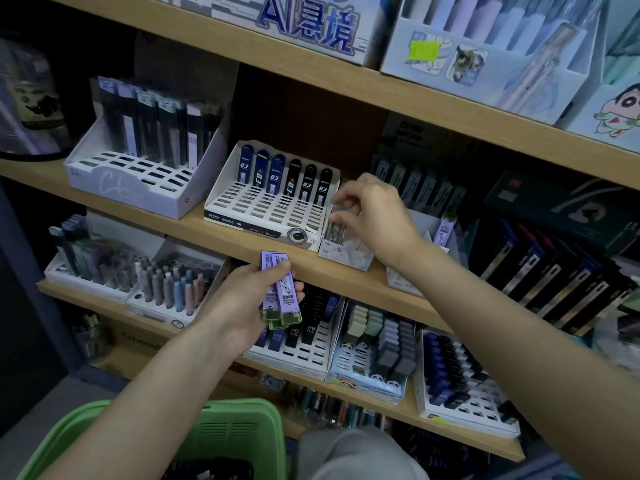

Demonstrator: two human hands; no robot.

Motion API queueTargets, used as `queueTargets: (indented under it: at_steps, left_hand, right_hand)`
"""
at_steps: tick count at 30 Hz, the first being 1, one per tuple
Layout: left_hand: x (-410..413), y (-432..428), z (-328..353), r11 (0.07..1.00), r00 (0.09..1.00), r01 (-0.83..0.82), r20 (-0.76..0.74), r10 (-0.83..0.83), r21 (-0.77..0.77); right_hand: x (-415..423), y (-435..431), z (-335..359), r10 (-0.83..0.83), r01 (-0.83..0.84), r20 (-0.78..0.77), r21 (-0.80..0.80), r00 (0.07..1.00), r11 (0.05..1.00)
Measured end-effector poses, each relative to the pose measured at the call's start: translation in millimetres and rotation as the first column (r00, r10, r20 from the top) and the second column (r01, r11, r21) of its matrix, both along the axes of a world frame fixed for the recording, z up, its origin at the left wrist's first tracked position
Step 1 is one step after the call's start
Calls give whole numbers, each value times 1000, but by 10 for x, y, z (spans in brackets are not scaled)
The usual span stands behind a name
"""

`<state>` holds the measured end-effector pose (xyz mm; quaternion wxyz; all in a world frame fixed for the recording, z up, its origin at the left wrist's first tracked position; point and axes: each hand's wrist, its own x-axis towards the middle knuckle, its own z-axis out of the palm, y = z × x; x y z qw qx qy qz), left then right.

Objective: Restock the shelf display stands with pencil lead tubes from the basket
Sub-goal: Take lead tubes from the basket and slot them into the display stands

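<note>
My left hand (242, 299) grips a small stack of purple pencil lead tubes (280, 289) with green ends, held in front of the middle shelf's edge. My right hand (374, 216) reaches over a small white display box (346, 252) on the middle shelf and pinches a clear lead tube (335, 227) standing in it. One more purple tube (444, 230) stands further right in that stand. The green basket (242, 434) sits at the bottom, under my left forearm, with dark tubes inside.
A white slotted stand (263, 209) with several dark 0.3 lead tubes sits left of my right hand. Another white stand (138, 181) with dark packs is further left. Shelves above and below carry pens, erasers and more lead stands.
</note>
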<state>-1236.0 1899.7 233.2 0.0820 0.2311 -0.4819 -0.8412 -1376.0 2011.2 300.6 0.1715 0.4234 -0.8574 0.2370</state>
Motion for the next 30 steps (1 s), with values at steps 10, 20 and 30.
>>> queueTargets:
  at_steps: [10,20,30]
  left_hand:
    - [-43,65,24,997,994,-61,-90,64,39]
    - [-55,258,106,991,993,-94,-86,85,-95]
    - [-62,575,204,978,993,113,-18,-118,-177]
  right_hand:
    - [657,162,-121,24,-64,421,81,907,995]
    - [814,349,-186,150,-6,796,-181,586,983]
    - [476,1027,153,-42,220,370,-454,928,863]
